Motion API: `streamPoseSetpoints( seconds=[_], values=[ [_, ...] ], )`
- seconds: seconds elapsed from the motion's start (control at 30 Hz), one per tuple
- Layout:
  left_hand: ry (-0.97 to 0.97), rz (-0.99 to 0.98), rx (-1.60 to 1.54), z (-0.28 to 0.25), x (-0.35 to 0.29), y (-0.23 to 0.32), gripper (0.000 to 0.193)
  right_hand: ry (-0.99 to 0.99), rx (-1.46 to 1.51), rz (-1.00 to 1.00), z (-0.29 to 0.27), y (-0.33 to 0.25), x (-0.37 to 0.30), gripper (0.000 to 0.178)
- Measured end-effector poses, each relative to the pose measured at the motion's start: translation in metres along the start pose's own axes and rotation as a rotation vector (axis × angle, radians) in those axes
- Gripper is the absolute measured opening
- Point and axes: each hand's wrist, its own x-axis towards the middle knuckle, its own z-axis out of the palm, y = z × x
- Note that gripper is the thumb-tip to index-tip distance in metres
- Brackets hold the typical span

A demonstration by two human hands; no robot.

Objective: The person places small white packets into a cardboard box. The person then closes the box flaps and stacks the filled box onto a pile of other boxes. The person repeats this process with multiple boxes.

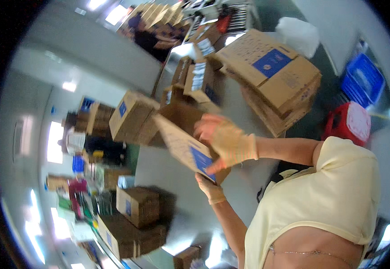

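Observation:
A cardboard box (184, 145) with a blue printed patch stands tilted in front of me, one panel raised and its inside partly showing. My right hand (226, 139), in a pale glove with bare fingertips, lies over this panel. Its thumb is against the blue patch and its fingers bend toward the box's inside, slightly blurred. Lower down, my left hand (210, 189), gloved too, grips the box's near lower corner; most of its fingers are hidden behind the cardboard.
A stack of flattened cartons (271, 76) lies to the upper right on the grey table (159, 166). Narrow open boxes (199, 83) and a closed box (130, 116) stand beyond. More boxes (139, 206) sit lower left. A red container (349, 123) and blue basket (363, 80) are at right.

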Motion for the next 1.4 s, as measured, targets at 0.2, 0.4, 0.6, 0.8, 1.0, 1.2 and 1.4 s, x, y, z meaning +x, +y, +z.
streamPoseSetpoints(
  seconds=[0.2, 0.4, 0.6, 0.8, 1.0, 1.2, 1.4],
  values=[
    [0.430, -0.304, 0.174, -0.068, -0.108, -0.073, 0.062, -0.700, 0.384, -0.288, 0.125, -0.003, -0.056, 0.044],
    [1.214, 0.472, 0.678, -0.108, -0.184, -0.079, 0.040, -0.838, 0.418, -0.712, 0.179, 0.032, -0.173, 0.033],
    [0.677, 0.333, 1.884, -0.094, -0.173, -0.031, 0.015, -0.972, 0.731, -0.315, 0.178, 0.016, -0.161, 0.029],
    [0.378, 0.665, 2.064, -0.080, -0.140, -0.025, 0.030, -0.538, 0.400, -0.398, 0.203, 0.013, -0.164, 0.035],
    [0.277, 0.446, 1.948, -0.131, -0.115, -0.052, 0.050, -0.494, 0.374, -0.205, 0.194, 0.017, -0.142, 0.072],
    [0.066, 0.068, -0.321, -0.145, -0.126, -0.061, 0.047, -0.959, 0.212, -0.675, 0.145, 0.025, -0.124, 0.082],
    [0.357, -0.265, -0.365, -0.168, -0.137, -0.180, 0.067, -1.322, -0.003, -0.976, 0.166, -0.018, -0.165, 0.019]
  ],
)
